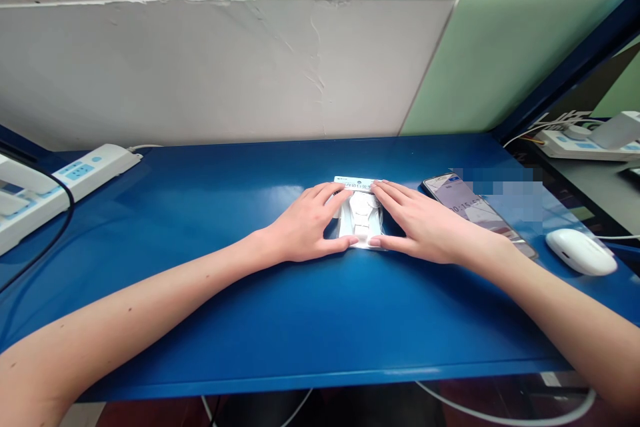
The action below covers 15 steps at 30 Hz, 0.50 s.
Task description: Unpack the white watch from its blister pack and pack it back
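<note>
A small clear blister pack (361,213) with a pale blue header card and white plastic parts inside lies flat on the blue table (300,333). My left hand (313,223) rests along its left side, the fingertips at the upper corner and the thumb on the lower edge. On the opposite side, my right hand (420,223) touches the header card with its fingertips and the lower edge with its thumb. Both hands have fingers stretched out and thumbs spread apart. Part of the pack's sides is hidden under the fingers.
Right of my right hand lie a phone (475,210) showing a timer and a white rounded case (581,252). A white power strip (75,180) with a black cable sits at the left edge. A second strip (565,145) is at far right. A wall (225,73) stands behind.
</note>
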{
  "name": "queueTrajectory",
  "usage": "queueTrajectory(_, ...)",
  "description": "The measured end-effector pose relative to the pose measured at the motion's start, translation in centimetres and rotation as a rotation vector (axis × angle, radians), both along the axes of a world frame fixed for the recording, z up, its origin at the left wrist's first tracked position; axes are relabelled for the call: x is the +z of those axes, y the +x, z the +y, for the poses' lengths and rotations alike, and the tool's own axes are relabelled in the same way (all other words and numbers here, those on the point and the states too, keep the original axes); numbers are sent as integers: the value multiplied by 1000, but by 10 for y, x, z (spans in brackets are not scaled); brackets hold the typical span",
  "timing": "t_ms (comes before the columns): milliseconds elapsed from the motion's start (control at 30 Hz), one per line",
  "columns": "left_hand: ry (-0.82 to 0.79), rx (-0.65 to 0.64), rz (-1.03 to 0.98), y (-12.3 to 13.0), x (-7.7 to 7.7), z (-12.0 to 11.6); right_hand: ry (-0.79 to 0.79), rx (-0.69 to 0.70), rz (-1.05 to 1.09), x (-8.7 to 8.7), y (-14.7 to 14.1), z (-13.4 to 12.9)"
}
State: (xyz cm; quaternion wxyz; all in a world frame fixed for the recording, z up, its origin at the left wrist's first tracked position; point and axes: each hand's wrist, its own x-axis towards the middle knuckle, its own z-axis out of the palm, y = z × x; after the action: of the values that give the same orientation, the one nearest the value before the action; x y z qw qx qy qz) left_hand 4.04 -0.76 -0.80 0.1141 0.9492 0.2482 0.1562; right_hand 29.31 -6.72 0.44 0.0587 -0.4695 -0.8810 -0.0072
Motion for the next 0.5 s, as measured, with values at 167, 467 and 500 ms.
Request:
queueTrajectory(167,16,6,22,0,0,0,7,5,5,0,-1,0)
queueTrajectory(467,2,11,25,0,1,0,13,8,4,2,-2,-1)
queueTrajectory(500,0,11,23,0,0,0,12,9,5,2,-2,-1)
